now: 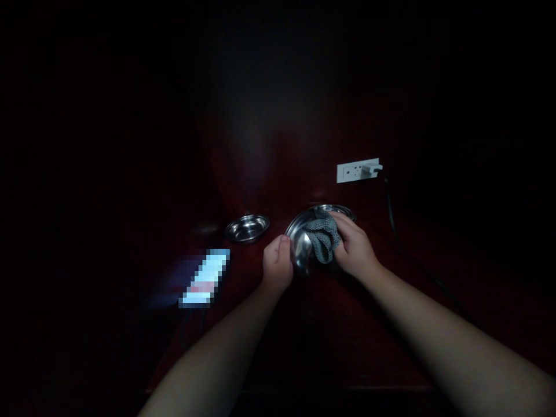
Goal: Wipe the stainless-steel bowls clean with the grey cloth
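Note:
My left hand point(278, 263) grips the rim of a shiny steel bowl point(299, 246), its thumb on the near side and the bowl tilted up off the table. A bunched grey-green checked cloth point(324, 234) is held in my right hand point(358, 246) and pressed against the bowl's surface. The right fingertips are partly hidden behind the cloth. Just behind the held bowl, more steel dishware point(341, 209) shows its rim, partly covered by my right hand. Another shallow steel bowl point(247, 229) rests upright on the table, to the left of the held one.
A pixelated bright screen point(205, 281) lies at the left of the dark red table point(347, 347). On the back wall is a white socket panel point(357, 171) with a plug in it. A dark cable point(390, 208) runs down at the right. The surroundings are very dark.

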`<state>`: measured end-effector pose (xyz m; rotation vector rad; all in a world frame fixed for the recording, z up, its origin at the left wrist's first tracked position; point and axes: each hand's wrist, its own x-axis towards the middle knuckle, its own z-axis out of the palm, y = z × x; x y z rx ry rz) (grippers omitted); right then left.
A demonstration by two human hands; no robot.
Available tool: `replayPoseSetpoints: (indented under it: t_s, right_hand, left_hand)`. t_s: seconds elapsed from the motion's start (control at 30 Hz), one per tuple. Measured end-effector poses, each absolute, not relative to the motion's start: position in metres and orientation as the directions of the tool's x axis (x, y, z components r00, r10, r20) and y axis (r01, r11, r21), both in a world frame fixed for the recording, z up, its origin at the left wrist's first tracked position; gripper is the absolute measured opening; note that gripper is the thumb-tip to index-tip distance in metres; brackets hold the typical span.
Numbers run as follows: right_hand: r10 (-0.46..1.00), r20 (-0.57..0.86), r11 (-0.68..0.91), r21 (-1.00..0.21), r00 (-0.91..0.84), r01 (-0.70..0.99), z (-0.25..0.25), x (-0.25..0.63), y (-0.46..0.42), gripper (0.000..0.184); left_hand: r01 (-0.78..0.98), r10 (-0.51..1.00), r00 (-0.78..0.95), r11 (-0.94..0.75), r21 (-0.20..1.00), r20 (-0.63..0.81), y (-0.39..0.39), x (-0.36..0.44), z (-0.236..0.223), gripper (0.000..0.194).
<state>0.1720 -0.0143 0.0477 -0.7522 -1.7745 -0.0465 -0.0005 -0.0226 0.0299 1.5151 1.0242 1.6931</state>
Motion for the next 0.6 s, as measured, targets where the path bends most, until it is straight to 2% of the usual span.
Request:
replayPoseSetpoints:
  t_s: [0.07,0.17,0.33,0.47,0.6]
  right_hand:
    - [0.469,0.871,0.796,-0.345,-0.146,0.498,0.046,0.174,-0.011,0.048]
    - [0.486,0.863,0.797,-0.374,-0.135,0.474,0.043,0.177,-0.006,0.044]
    - [0.564,0.815,0.771,-0.460,-0.137,0.441,0.036,0.182,0.003,0.037]
    - [0.675,0.733,0.692,-0.588,-0.087,0.419,0.027,0.187,0.010,0.027]
    - [0.766,0.643,0.616,-0.725,-0.020,0.309,0.019,0.188,0.017,0.021]
  left_hand:
    - [-0.138,0.902,-0.161,-0.423,0.896,0.401,-0.017,0.001,0.028,0.038]
    - [-0.302,0.941,-0.196,-0.326,0.896,0.276,-0.012,0.001,0.027,0.035]
    - [-0.490,0.978,-0.206,-0.141,0.860,0.043,-0.004,0.001,0.023,0.031]
    - [-0.609,0.979,-0.183,-0.043,0.792,-0.087,0.005,-0.001,0.017,0.027]
    - [-0.686,0.983,-0.058,0.088,0.723,-0.174,0.012,-0.004,0.015,0.025]
